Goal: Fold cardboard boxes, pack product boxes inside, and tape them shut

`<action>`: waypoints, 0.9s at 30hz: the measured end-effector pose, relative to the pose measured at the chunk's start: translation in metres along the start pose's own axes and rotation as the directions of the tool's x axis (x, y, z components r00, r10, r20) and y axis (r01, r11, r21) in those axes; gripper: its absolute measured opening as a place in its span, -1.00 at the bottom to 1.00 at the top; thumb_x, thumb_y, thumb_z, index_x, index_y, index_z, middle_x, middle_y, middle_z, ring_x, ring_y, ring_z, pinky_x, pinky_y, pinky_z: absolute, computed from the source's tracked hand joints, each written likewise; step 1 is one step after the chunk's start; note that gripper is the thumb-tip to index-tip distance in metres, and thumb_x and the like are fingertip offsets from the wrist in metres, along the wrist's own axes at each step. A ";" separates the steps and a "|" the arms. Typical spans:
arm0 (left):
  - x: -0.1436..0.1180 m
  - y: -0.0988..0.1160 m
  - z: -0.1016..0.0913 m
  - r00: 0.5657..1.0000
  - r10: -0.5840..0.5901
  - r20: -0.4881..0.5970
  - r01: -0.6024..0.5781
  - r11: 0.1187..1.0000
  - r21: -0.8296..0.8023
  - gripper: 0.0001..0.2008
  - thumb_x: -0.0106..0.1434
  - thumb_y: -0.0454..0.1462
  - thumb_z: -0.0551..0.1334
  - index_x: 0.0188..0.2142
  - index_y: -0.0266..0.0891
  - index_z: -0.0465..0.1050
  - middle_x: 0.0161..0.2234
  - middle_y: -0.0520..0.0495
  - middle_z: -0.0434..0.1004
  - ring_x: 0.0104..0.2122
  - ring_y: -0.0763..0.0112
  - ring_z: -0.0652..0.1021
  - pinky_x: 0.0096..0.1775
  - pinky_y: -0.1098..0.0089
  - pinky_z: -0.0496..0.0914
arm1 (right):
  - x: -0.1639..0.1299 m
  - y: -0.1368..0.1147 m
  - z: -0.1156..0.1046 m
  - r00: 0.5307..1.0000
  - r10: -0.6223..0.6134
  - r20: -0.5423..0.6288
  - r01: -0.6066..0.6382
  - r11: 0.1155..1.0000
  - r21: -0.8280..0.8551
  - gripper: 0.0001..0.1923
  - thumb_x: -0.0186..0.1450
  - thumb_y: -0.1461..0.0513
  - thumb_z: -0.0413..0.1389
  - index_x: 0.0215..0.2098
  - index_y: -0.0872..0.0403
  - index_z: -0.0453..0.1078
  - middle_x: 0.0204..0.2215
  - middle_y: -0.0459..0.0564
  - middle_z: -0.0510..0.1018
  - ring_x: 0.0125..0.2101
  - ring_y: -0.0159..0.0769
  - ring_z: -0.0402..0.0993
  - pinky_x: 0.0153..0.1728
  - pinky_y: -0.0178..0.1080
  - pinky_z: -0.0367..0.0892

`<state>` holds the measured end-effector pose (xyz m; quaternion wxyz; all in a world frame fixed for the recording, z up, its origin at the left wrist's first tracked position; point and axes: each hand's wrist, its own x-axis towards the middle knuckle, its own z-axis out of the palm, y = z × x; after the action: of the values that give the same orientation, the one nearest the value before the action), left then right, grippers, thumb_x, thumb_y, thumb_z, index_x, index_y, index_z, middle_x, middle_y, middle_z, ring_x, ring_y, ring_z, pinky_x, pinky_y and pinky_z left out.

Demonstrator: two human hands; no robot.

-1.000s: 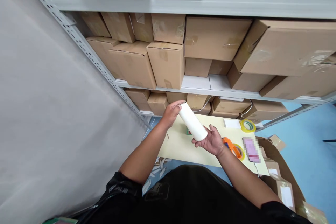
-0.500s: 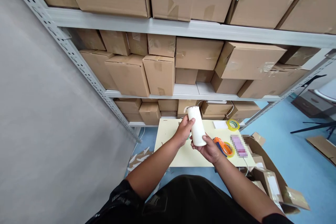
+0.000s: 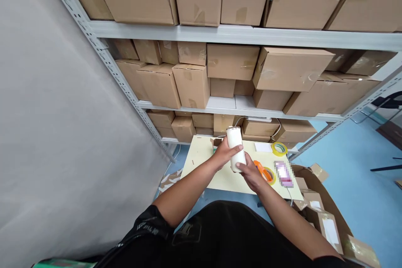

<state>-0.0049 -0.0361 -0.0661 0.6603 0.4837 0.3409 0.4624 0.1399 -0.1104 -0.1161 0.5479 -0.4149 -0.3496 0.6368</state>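
a: where have we got the white cylinder [image 3: 235, 139]?
b: up above the tabletop [image 3: 224, 181], leaning a little. our left hand [image 3: 223, 154] is wrapped around it, thumb across the front, and our right hand [image 3: 250, 171] grasps it near the base. roll or container, we can't tell.
a: what could trip us up?
b: its side looks smooth, so if both hands loosened together it might slip and roll off the near edge. swinging it right and low, we could knock the orange tape dispenser [image 3: 259, 168] just beside our right hand, or the pixelated pink thing [image 3: 283, 173] past it.
a: and the surface?
b: pale yellow, with a yellow-edged tape roll [image 3: 279, 148] at the far right, next to a flat white piece [image 3: 263, 147].
a: the room around us?
b: metal shelving [image 3: 201, 31] stacked with cardboard boxes [image 3: 157, 86], a grey wall [image 3: 63, 113] on our left, blue floor [image 3: 345, 150] on our right, and a big open carton [image 3: 334, 203] of smaller boxes beside the table.
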 end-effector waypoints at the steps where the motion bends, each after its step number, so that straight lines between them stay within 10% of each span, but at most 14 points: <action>1: 0.001 -0.004 0.008 0.999 -0.015 -0.051 0.015 1.000 -0.001 -0.34 0.02 0.00 0.58 -0.01 -0.22 0.42 -0.12 -0.14 0.60 -0.14 0.19 0.58 -0.13 0.28 0.45 | -0.003 -0.002 -0.003 0.999 -0.029 -0.015 0.028 0.999 -0.041 -0.33 0.09 0.09 0.46 0.13 -0.10 0.40 -0.01 -0.01 0.61 -0.07 -0.10 0.52 -0.12 -0.14 0.43; 9: 0.013 -0.021 0.043 0.991 -0.081 -0.106 0.061 0.981 -0.182 -0.39 0.14 0.07 0.45 0.03 -0.18 0.36 -0.13 -0.17 0.66 -0.14 0.12 0.63 -0.15 0.21 0.49 | -0.009 -0.024 -0.034 0.954 0.125 0.272 -0.173 0.972 0.160 -0.46 0.27 -0.12 0.27 0.07 0.01 0.45 -0.11 0.10 0.64 -0.17 0.01 0.61 -0.14 0.03 0.49; 19: 0.006 -0.026 0.067 0.902 0.019 -0.432 -0.017 1.000 0.007 -0.40 0.01 -0.09 0.56 -0.06 -0.19 0.35 -0.18 -0.08 0.57 -0.17 0.21 0.60 -0.16 0.28 0.47 | 0.005 -0.021 -0.055 0.992 -0.120 -0.034 0.103 0.942 -0.319 -0.33 0.03 -0.02 0.44 0.01 -0.03 0.35 -0.08 0.00 0.53 -0.12 -0.08 0.45 -0.14 -0.10 0.41; 27: 0.013 -0.012 0.058 0.972 0.007 -0.237 -0.049 0.983 -0.175 -0.39 0.14 -0.04 0.43 0.10 -0.18 0.32 -0.09 -0.15 0.63 -0.12 0.15 0.63 -0.11 0.22 0.51 | 0.008 -0.037 -0.047 0.977 0.105 0.188 -0.124 0.988 0.093 -0.56 0.29 -0.12 0.24 -0.08 0.01 0.45 -0.20 0.04 0.60 -0.23 -0.10 0.51 -0.24 -0.09 0.43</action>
<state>0.0547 -0.0438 -0.0602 0.6495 0.3690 0.3669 0.5545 0.1972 -0.0976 -0.1029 0.4968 -0.3452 -0.3402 0.7199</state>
